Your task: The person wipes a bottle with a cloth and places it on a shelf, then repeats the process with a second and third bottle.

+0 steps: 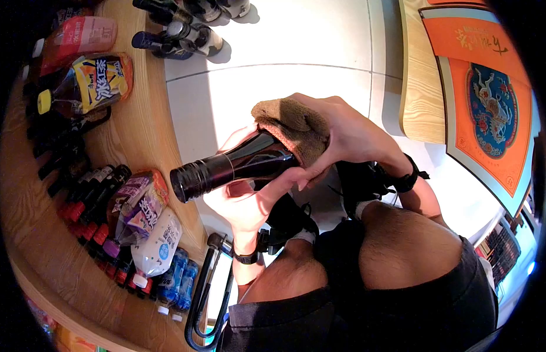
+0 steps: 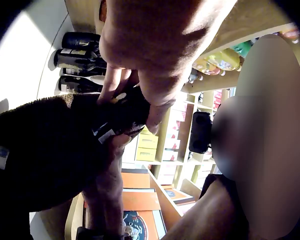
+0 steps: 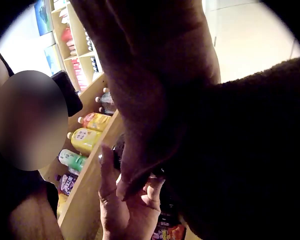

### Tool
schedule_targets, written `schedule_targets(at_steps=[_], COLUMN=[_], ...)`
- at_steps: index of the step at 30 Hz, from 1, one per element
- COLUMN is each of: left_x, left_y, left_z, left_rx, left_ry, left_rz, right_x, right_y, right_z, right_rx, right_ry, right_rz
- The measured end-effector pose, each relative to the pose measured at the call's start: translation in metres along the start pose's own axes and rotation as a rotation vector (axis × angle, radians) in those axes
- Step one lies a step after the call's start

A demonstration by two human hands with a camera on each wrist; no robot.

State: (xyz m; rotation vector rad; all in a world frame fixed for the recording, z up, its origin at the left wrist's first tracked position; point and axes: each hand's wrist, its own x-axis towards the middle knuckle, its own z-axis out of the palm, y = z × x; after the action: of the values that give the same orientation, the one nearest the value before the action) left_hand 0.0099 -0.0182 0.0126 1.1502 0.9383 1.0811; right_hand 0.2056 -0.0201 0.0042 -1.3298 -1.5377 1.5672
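A dark glass bottle (image 1: 261, 157) with a ribbed black cap (image 1: 188, 180) lies tilted between both hands in the head view, cap toward the left. My left hand (image 1: 246, 202) grips it from below around the neck and shoulder, thumb along its near side. With my right hand (image 1: 358, 132) I hold a brown cloth (image 1: 293, 120) wrapped over the bottle's body, which hides the lower end. In the left wrist view the cloth (image 2: 40, 150) hangs large and dark beside the left hand (image 2: 150, 45). The right wrist view shows the left hand's fingers (image 3: 107, 175) near the bottle, mostly in shadow.
A curved wooden shelf (image 1: 158, 126) at the left bears iced tea bottles (image 1: 103, 82) and rows of small dark bottles. Several dark bottles (image 1: 197, 40) stand on the pale tiled floor (image 1: 296, 47). At the right, a wooden ledge (image 1: 422, 82) lies beside orange boxes (image 1: 487, 111).
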Motion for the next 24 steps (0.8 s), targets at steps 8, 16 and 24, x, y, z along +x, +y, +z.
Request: schedule_targets(at_steps=[8, 16, 24], left_x=[0.003, 0.01, 0.008], left_y=[0.001, -0.01, -0.009], left_z=[-0.005, 0.003, 0.003], left_rx=[-0.025, -0.128, -0.019], left_ry=[-0.036, -0.11, -0.124], left_rz=[0.039, 0.145, 0.142], right_x=[-0.002, -0.008, -0.005], right_y=[0.001, 0.028, 0.019], right_z=[0.0, 0.007, 0.007], right_rx=[0.3, 0.284, 0.424], right_ry=[-0.053, 0.262, 0.178], right_rz=[0.029, 0.179, 0.122])
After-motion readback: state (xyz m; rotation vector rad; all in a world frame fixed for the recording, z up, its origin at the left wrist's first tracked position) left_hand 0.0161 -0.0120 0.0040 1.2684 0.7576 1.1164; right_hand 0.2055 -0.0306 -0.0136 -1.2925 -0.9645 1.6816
